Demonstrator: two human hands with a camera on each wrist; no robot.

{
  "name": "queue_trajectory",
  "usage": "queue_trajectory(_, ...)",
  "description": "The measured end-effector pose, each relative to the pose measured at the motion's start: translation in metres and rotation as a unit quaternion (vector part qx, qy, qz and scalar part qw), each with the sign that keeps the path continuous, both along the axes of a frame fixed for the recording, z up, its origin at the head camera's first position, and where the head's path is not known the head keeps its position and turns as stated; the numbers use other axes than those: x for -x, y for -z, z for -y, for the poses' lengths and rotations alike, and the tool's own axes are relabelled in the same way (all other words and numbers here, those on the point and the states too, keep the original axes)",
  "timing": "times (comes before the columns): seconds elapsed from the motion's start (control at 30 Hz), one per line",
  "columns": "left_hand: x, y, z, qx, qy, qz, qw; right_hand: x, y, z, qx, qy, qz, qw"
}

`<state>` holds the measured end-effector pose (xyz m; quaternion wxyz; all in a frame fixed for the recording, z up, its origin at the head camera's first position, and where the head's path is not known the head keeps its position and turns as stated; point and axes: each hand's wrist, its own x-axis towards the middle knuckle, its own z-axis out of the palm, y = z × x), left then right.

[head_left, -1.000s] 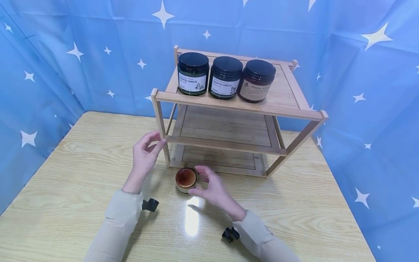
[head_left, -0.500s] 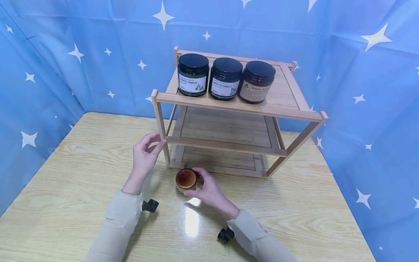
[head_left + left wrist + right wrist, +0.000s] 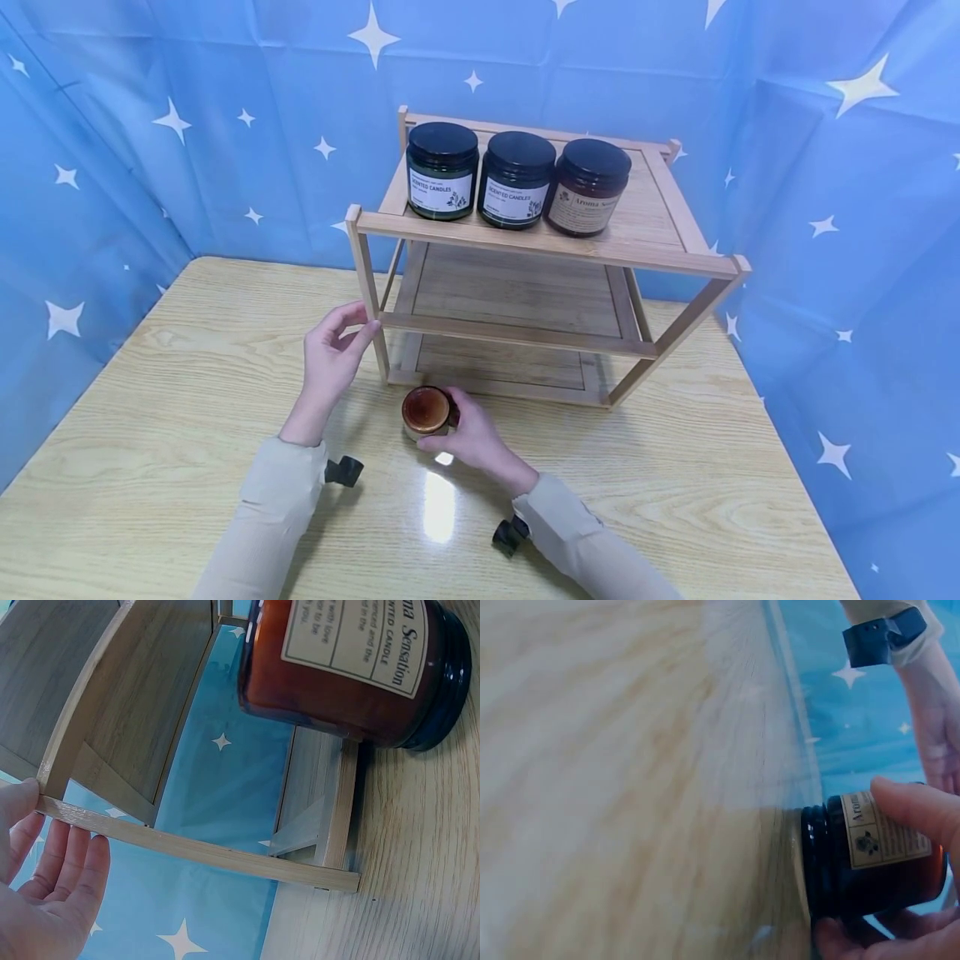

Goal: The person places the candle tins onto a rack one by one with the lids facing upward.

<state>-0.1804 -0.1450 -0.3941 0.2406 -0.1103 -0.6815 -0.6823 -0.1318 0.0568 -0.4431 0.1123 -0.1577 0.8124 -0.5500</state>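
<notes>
An amber candle jar (image 3: 426, 408) stands upside down on the table, its dark lid (image 3: 819, 859) against the tabletop. My right hand (image 3: 480, 437) holds it from the right, thumb at the near side and fingers at the far side. In the right wrist view the thumb (image 3: 919, 810) lies across its cream label. My left hand (image 3: 333, 354) pinches the left front post of a wooden rack (image 3: 517, 332); in the left wrist view the thumb and fingers (image 3: 56, 862) meet that post near the middle shelf.
Three dark-lidded jars stand upright in a row on the rack's top shelf: two green candle jars (image 3: 442, 187) (image 3: 513, 196) and an amber jar (image 3: 585, 204). The rack's bottom edge lies just behind the held jar. A blue star-patterned curtain (image 3: 285, 100) surrounds the wooden table (image 3: 187, 400).
My right hand has moved left onto the upside-down jar, and its thumb and fingers have closed around it. The jar and rack have stayed put, as has my left hand.
</notes>
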Motion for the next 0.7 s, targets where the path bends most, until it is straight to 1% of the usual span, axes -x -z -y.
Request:
queue_trajectory(0.13, -0.0003, 0.0001, 0.0005, 0.002, -0.001, 0.003, 1.0000, 0.0005, 0.0005, 0.0014, -0.035, 0.006, -0.001, 0.999)
queue_trajectory(0.23, -0.0004, 0.0004, 0.0009, 0.003, -0.001, 0.003, 1.0000, 0.0010, 0.0007, 0.0020, -0.051, 0.007, -0.003, 0.999)
queue_trajectory(0.47, 0.0005, 0.0015, 0.0013, 0.002, -0.001, 0.002, 1.0000, 0.0037, 0.0011, 0.0024, -0.069, 0.011, -0.018, 0.997)
queue_trajectory(0.67, 0.0006, 0.0007, 0.0008, 0.003, 0.000, 0.002, 1.0000, 0.0046, -0.0016, -0.0002, -0.084, 0.019, -0.012, 0.996)
queue_trajectory(0.7, 0.0005, 0.0005, 0.0006, 0.003, 0.000, 0.003, 1.0000, 0.0049, -0.0016, -0.0010, -0.080, 0.019, -0.011, 0.997)
